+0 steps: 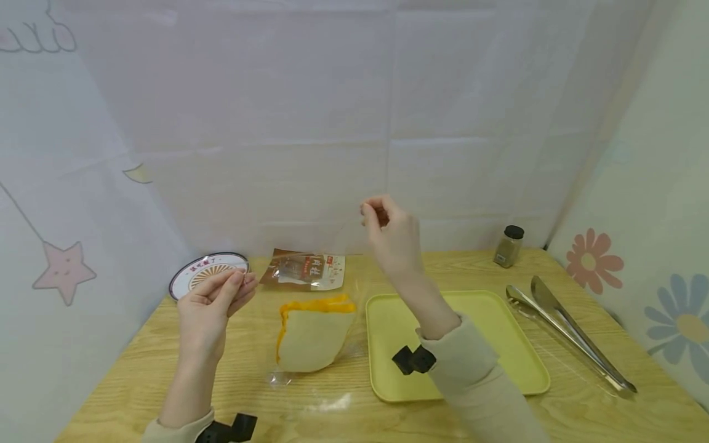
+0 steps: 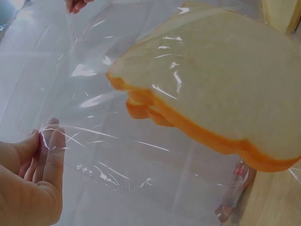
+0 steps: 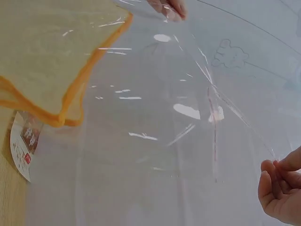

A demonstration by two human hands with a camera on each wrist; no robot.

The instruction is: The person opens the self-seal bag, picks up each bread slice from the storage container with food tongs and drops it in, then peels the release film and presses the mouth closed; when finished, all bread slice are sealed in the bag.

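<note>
A clear plastic bag point(image 2: 108, 162) with bread slices point(image 1: 316, 341) low inside it hangs between my two hands. Pale crumb and orange crust show through the film, with slices overlapping at the lower edge in the left wrist view. My left hand point(image 1: 207, 307) pinches one side of the bag between thumb and fingers. Higher up, my right hand point(image 1: 394, 240) pinches the other side by the fingertips. Creases run through the film from the right fingertips in the right wrist view. The bread overlaps the wooden table in the head view.
Behind the bag lies a brown and white packet point(image 1: 304, 271), with an oval plate point(image 1: 185, 280) to its left. A yellow tray point(image 1: 498, 344) sits under my right forearm. Metal tongs point(image 1: 570, 338) lie right of it, and a black-lidded jar point(image 1: 508, 247) stands at the back.
</note>
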